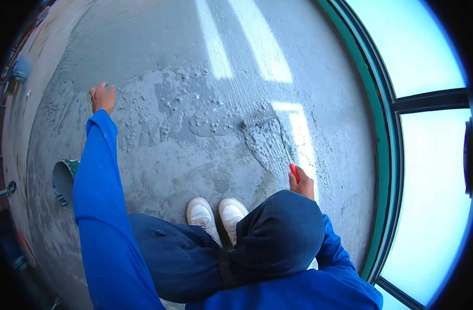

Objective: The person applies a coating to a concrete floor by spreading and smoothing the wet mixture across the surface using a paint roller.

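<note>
Right hand (302,185): at 4 o'clock from the view's centre, fingers closed around the red handle (295,173) of a thin metal-rod tool (firm-looking, no gap visible).
Tool head (259,121): at 1 o'clock, a roller-like piece coated in grey slurry (its exact form is hard to make out), lying in the wet grey cement mix (267,144).
Left hand (103,98): at 10 o'clock, half open with fingers loosely bent, nothing visible in it (floor contact: cannot tell).
Bucket (65,183): pale round container with green on its side, at 9 o'clock, near the left sleeve (99,175).
Shoes (200,213): white pair, between 6 and 7 o'clock.
Window (432,165): bright, green-and-black framed, at 3 o'clock.
</note>
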Demonstrator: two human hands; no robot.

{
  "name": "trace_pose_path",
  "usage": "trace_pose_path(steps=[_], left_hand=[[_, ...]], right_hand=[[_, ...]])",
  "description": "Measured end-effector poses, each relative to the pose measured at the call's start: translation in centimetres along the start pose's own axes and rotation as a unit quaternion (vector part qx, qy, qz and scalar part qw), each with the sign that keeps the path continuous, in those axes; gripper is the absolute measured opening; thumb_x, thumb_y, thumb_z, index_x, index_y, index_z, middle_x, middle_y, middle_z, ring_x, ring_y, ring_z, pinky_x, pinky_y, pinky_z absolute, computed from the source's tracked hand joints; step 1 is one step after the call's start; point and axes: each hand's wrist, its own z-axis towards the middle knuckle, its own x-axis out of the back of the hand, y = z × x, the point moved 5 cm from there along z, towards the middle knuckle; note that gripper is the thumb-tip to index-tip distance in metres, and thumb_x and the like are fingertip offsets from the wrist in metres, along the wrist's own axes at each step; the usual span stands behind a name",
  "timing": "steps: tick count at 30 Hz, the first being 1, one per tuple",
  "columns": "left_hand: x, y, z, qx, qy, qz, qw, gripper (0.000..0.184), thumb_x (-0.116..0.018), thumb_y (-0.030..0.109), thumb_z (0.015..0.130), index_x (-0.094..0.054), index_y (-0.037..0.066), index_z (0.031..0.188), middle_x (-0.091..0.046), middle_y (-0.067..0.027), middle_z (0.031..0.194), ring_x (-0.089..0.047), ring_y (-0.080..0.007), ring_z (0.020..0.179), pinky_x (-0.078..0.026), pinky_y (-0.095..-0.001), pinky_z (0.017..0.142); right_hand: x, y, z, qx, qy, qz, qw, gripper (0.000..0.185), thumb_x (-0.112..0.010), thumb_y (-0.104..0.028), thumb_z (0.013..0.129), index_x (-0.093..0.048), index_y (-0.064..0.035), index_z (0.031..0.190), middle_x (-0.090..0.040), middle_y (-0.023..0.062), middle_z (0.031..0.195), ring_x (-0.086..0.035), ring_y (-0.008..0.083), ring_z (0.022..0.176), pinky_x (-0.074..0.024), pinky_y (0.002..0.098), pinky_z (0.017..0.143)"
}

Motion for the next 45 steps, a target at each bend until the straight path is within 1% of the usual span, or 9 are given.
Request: trace_pose_path(steps=[2, 4, 9, 12, 17, 22, 28, 35, 45], left_hand=[[0.4, 1.3, -0.5, -0.002, -0.004, 0.010, 1.000, 0.041, -0.053, 0.033, 0.083, -0.054, 0.013, 0.119, -0.040, -0.0160, 0.124, -0.049, -0.0342, 0.107, -0.041, -0.0410, 0.091], [0.5, 1.1, -0.4, 0.002, -0.003, 0.003, 1.000, 0.040, -0.052, 0.033, 0.084, -0.054, 0.013, 0.119, -0.039, -0.0158, 0.125, -0.049, -0.0341, 0.107, -0.041, -0.0410, 0.091], [2.4, -1.2, -1.0, 0.017, 0.014, 0.016, 1.000, 0.041, -0.051, 0.033, 0.085, -0.052, 0.013, 0.121, -0.038, -0.0153, 0.127, -0.049, -0.0336, 0.107, -0.041, -0.0416, 0.091], [4.5, -2.1, -1.9, 0.042, 0.014, 0.027, 0.999, 0.042, -0.050, 0.034, 0.086, -0.051, 0.013, 0.123, -0.035, -0.0153, 0.129, -0.049, -0.0342, 0.107, -0.040, -0.0426, 0.092], [5.4, -4.3, -2.4, 0.070, 0.003, 0.029, 0.997, 0.044, -0.050, 0.035, 0.087, -0.048, 0.014, 0.125, -0.029, -0.0169, 0.131, -0.046, -0.0363, 0.108, -0.039, -0.0448, 0.094], [4.1, -4.1, -1.0, 0.033, 0.025, 0.030, 0.999, 0.042, -0.050, 0.034, 0.085, -0.052, 0.013, 0.121, -0.035, -0.0182, 0.128, -0.050, -0.0357, 0.105, -0.041, -0.0430, 0.091], [2.5, -3.2, 0.3, 0.000, 0.027, 0.032, 0.999, 0.043, -0.053, 0.035, 0.082, -0.054, 0.013, 0.120, -0.038, -0.0199, 0.125, -0.050, -0.0366, 0.106, -0.040, -0.0421, 0.091], [-0.6, -5.9, 4.4, -0.068, 0.013, 0.065, 0.996, 0.046, -0.054, 0.037, 0.082, -0.053, 0.012, 0.121, -0.037, -0.0235, 0.128, -0.042, -0.0363, 0.114, -0.036, -0.0412, 0.095], [-0.7, -5.2, 6.1, -0.099, 0.000, 0.088, 0.991, 0.046, -0.052, 0.035, 0.086, -0.052, 0.008, 0.122, -0.037, -0.0231, 0.130, -0.037, -0.0370, 0.118, -0.034, -0.0448, 0.096]], right_hand=[[-0.6, 0.2, -0.3, -0.021, -0.009, 0.004, 1.000, 0.028, -0.056, -0.021, 0.085, -0.056, -0.0029, 0.106, -0.061, 0.0258, 0.077, -0.060, 0.0423, 0.073, -0.0476, 0.0451, 0.064], [-1.9, -1.0, 2.2, 0.023, 0.018, 0.000, 1.000, 0.027, -0.057, -0.021, 0.084, -0.056, -0.0023, 0.104, -0.060, 0.0263, 0.075, -0.059, 0.0431, 0.070, -0.0469, 0.0472, 0.063], [-6.2, -5.0, 15.0, 0.103, 0.078, -0.012, 0.992, 0.023, -0.055, -0.022, 0.082, -0.058, -0.0008, 0.092, -0.060, 0.0261, 0.073, -0.058, 0.0441, 0.068, -0.0458, 0.0501, 0.062], [-6.2, -7.1, 20.9, 0.050, 0.061, -0.003, 0.997, 0.025, -0.056, -0.024, 0.079, -0.061, -0.0007, 0.086, -0.061, 0.0264, 0.079, -0.059, 0.0440, 0.077, -0.0461, 0.0492, 0.071], [-7.0, -9.4, 26.7, 0.051, 0.035, -0.013, 0.998, 0.027, -0.056, -0.024, 0.078, -0.062, 0.0012, 0.086, -0.061, 0.0272, 0.083, -0.060, 0.0432, 0.080, -0.0468, 0.0479, 0.075], [-8.3, -9.9, 28.0, 0.048, 0.046, -0.015, 0.998, 0.028, -0.055, -0.024, 0.078, -0.062, 0.0012, 0.085, -0.061, 0.0272, 0.082, -0.060, 0.0425, 0.079, -0.0473, 0.0477, 0.076], [-4.6, -3.3, 14.9, 0.096, 0.026, -0.022, 0.995, 0.022, -0.055, -0.022, 0.081, -0.059, -0.0016, 0.090, -0.060, 0.0250, 0.076, -0.058, 0.0429, 0.072, -0.0457, 0.0492, 0.066], [1.0, 6.2, -4.7, -0.062, 0.016, 0.001, 0.998, 0.026, -0.057, -0.020, 0.083, -0.057, -0.0058, 0.104, -0.061, 0.0230, 0.078, -0.059, 0.0411, 0.071, -0.0468, 0.0464, 0.064], [7.3, 14.5, -26.6, -0.228, -0.007, 0.010, 0.974, 0.028, -0.059, -0.020, 0.082, -0.057, -0.0064, 0.107, -0.063, 0.0213, 0.087, -0.061, 0.0377, 0.079, -0.0490, 0.0407, 0.069]])
